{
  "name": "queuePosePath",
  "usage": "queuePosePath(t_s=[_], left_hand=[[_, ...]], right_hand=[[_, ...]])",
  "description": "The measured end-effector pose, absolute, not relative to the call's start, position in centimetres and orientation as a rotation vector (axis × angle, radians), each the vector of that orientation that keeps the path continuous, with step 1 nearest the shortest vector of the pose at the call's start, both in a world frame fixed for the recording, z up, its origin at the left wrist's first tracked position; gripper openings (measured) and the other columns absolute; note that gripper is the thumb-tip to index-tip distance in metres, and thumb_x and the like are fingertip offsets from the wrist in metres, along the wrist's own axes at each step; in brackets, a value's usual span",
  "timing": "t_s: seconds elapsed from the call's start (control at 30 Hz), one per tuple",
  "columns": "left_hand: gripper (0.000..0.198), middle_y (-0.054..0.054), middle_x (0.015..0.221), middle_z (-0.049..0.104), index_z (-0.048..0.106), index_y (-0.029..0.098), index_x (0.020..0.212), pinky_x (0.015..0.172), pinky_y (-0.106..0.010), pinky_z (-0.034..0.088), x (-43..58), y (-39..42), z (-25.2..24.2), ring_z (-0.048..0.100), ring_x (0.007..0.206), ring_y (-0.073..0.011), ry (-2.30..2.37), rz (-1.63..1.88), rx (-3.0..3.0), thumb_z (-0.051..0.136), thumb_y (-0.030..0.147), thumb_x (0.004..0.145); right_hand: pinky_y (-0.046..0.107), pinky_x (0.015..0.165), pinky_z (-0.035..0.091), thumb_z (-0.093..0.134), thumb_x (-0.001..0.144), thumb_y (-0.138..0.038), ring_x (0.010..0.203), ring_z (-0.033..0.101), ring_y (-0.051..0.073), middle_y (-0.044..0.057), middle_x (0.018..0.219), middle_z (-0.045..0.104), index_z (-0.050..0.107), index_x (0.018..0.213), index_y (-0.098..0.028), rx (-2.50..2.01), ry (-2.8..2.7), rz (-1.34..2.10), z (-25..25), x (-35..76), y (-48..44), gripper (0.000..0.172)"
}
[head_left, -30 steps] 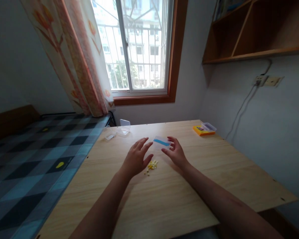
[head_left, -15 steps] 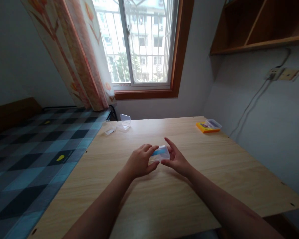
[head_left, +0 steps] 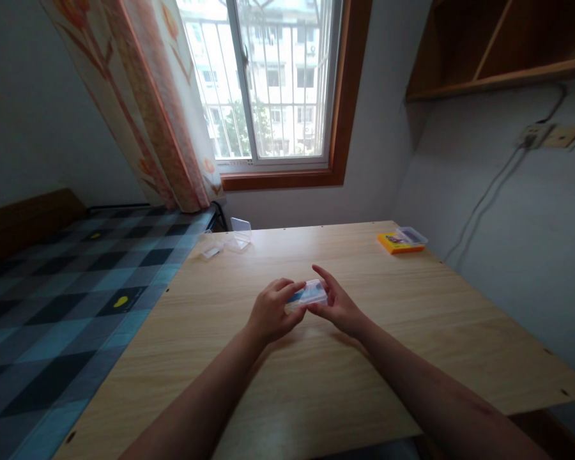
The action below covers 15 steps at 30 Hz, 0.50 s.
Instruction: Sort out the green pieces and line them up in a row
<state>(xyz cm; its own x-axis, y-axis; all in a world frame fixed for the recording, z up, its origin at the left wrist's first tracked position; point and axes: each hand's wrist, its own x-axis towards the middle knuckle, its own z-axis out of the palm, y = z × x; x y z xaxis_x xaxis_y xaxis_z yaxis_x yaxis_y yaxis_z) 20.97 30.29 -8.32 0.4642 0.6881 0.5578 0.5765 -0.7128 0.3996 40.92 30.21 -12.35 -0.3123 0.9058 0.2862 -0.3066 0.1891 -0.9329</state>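
Observation:
Between my two hands is a small clear plastic box (head_left: 312, 292) with something blue showing in it. My left hand (head_left: 274, 308) grips its left side, fingers over the top and thumb along the near edge. At the box's right end, my right hand (head_left: 338, 303) has its thumb and lower fingers closed against it, while the index finger points up and away. The box is tilted a little above the wooden table (head_left: 287, 383). My fingers hide parts of its left and right ends.
An open clear plastic box (head_left: 239, 237) stands at the table's far left, beside another clear piece (head_left: 211, 251). At the far right lies an orange-yellow box (head_left: 397, 244) with a clear case (head_left: 412, 236) on it. A checked bed (head_left: 100, 306) adjoins the left edge.
The clear box has tilted slightly in my hands, and its blue part shows less. My hands have barely moved. The view has shifted a little.

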Motion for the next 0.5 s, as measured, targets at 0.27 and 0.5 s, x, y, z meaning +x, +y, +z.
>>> queuePosePath(t_s=[0.27, 0.5], left_hand=[[0.039, -0.011, 0.106, 0.068, 0.069, 0.019, 0.120, 0.084, -0.037, 0.053, 21.28, 30.30, -8.65, 0.065, 0.095, -0.0239, 1.118, 1.075, 2.479, 0.059, 0.038, 0.087], [0.038, -0.010, 0.104, 0.071, 0.071, 0.018, 0.117, 0.083, -0.034, 0.052, 20.81, 30.99, -7.95, 0.066, 0.093, -0.0221, 1.106, 1.043, 2.334, 0.054, 0.042, 0.093]], right_hand=[[0.029, 0.074, 0.054, 0.083, 0.076, -0.030, 0.080, 0.061, 0.014, 0.000, 0.097, 0.061, 0.029, 0.154, -0.032, -0.625, -1.387, 1.396, -12.23, 41.25, 30.23, 0.096], [0.030, 0.079, 0.055, 0.082, 0.077, -0.028, 0.084, 0.065, 0.014, 0.000, 0.102, 0.063, 0.015, 0.158, -0.038, -0.586, -1.389, 1.423, -12.36, 40.97, 30.07, 0.105]])
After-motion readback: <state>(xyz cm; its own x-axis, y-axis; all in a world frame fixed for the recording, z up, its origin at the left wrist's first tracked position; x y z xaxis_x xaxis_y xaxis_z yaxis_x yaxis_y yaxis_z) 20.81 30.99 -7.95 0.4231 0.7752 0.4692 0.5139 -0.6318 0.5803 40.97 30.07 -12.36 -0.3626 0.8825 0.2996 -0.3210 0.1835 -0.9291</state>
